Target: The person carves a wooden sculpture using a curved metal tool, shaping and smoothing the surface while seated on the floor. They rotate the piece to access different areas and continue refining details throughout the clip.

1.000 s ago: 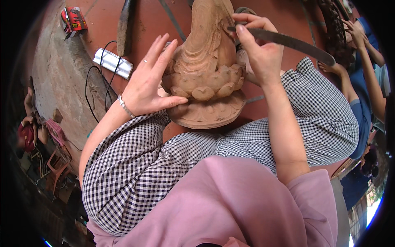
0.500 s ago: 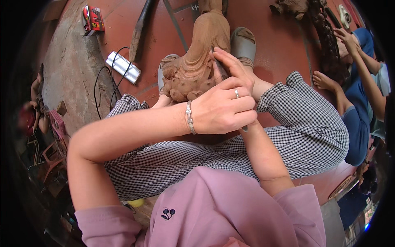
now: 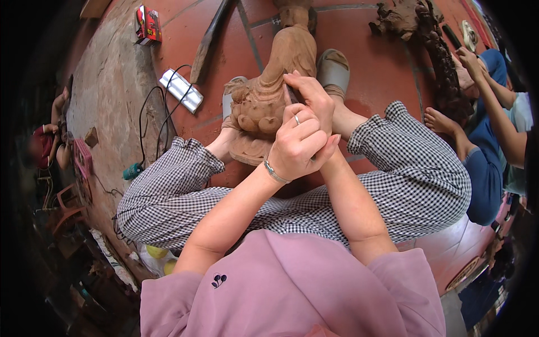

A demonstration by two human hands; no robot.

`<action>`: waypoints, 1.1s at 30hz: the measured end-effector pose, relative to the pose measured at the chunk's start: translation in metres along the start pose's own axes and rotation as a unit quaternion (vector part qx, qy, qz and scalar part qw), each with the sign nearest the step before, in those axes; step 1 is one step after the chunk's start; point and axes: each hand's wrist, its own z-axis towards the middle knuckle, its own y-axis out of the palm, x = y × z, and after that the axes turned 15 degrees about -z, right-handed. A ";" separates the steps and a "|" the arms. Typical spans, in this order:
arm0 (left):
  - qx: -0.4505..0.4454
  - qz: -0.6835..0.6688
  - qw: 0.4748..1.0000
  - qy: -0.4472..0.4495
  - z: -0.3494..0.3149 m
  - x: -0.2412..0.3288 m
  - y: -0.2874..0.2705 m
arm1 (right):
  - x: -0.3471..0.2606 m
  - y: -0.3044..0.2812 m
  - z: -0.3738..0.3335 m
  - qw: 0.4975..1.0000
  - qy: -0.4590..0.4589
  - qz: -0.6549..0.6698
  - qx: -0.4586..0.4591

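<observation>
Between my feet lies a brown carved wooden statue (image 3: 292, 50), with draped folds and a rounded, petalled base toward me. My right hand (image 3: 315, 98) rests along the statue's right side, its fingers closed around a slim dark carving tool (image 3: 289, 94) whose tip is against the folds. Just below, my left hand (image 3: 298, 140), with a ring and a bracelet, is closed in a fist against the right hand and wrist. It grips the tool's rear part, which the fingers mostly hide.
A dark mallet-like wooden bar (image 3: 209, 45) lies beyond on the tiled floor, near a silver box with a black cable (image 3: 181, 91). A red box (image 3: 147, 26) sits by a worn slab (image 3: 106, 73). At right, another person's hands (image 3: 470, 60) are near a dark gnarled carving (image 3: 441, 62).
My left elbow has dropped and swung inward, and the left hand has turned more upright and shifted slightly left. More of the statue's base now shows. The view has shifted slightly.
</observation>
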 end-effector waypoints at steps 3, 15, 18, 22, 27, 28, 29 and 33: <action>0.004 0.003 1.000 -0.009 -0.002 0.013 0.000 | -0.004 -0.004 -0.008 0.999 -0.013 0.009 -0.041; 0.013 -0.005 1.000 -0.009 0.001 0.014 0.000 | -0.004 0.002 -0.011 1.000 0.005 0.021 -0.021; -0.004 -0.017 1.000 0.006 0.011 -0.001 -0.002 | -0.016 -0.012 0.003 0.994 0.094 0.035 -0.031; 0.006 -0.011 0.999 -0.030 -0.005 0.018 -0.009 | -0.015 0.000 -0.012 1.000 0.019 -0.014 -0.013; 0.005 -0.018 1.000 -0.007 0.005 0.009 -0.007 | -0.022 -0.012 0.004 0.995 0.094 0.029 -0.012; 0.008 -0.024 1.000 -0.009 0.005 0.007 -0.007 | -0.021 -0.011 0.002 0.996 0.083 0.011 -0.006; 0.011 -0.030 0.999 -0.010 0.004 0.005 -0.008 | -0.020 -0.007 -0.001 0.997 0.072 -0.006 -0.001; 0.022 -0.001 0.998 -0.052 -0.011 0.027 -0.012 | -0.011 0.002 -0.020 0.999 -0.004 -0.043 -0.030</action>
